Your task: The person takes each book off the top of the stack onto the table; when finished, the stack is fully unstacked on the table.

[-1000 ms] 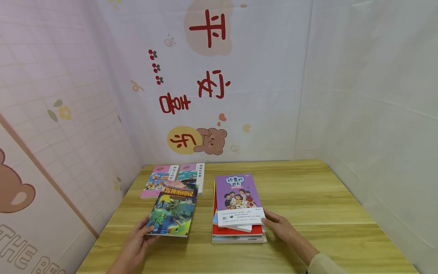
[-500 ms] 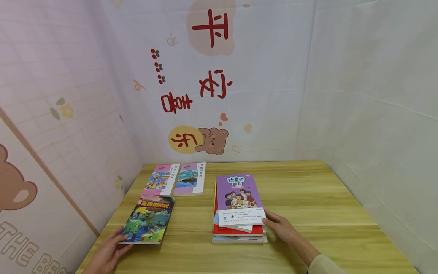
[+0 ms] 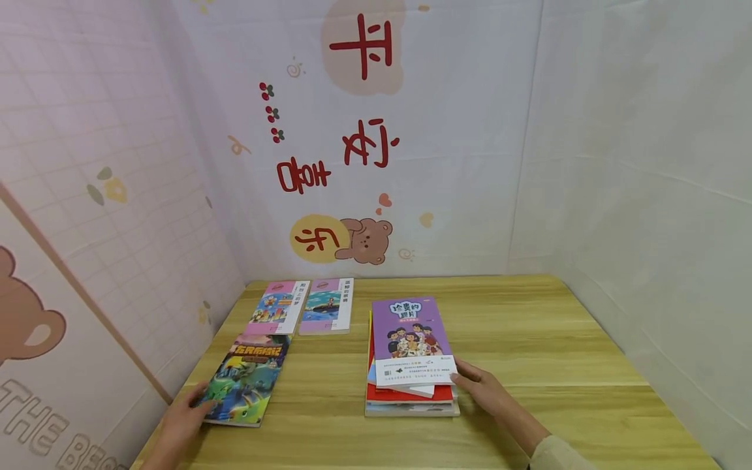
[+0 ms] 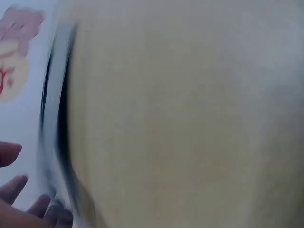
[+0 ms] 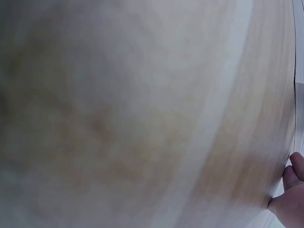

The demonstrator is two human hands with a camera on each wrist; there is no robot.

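Note:
A green comic-style book (image 3: pixel 243 378) with dinosaur-like figures lies low over the left of the table, its top end at the pink-and-white book (image 3: pixel 276 307). My left hand (image 3: pixel 182 418) holds its lower left corner, fingertips over the cover; in the left wrist view, fingers (image 4: pixel 40 206) meet the book's blurred edge. Beside that pink book sits another pink-and-white one (image 3: pixel 327 307). My right hand (image 3: pixel 482 385) rests its relaxed fingers against the right side of a stack, topped by a purple book (image 3: pixel 411 333). Fingertips (image 5: pixel 295 164) touch the page edges in the right wrist view.
Under the purple book are several others, including a red one (image 3: pixel 437 395) and a pale one (image 3: pixel 411 411) at the bottom. The wooden table (image 3: pixel 529 326) is bounded by a printed cloth (image 3: pixel 458 130) behind and at both sides.
My left hand has carried the green book left and toward me, down off the two pink-and-white books, which now show more fully. The right hand has stayed at the stack.

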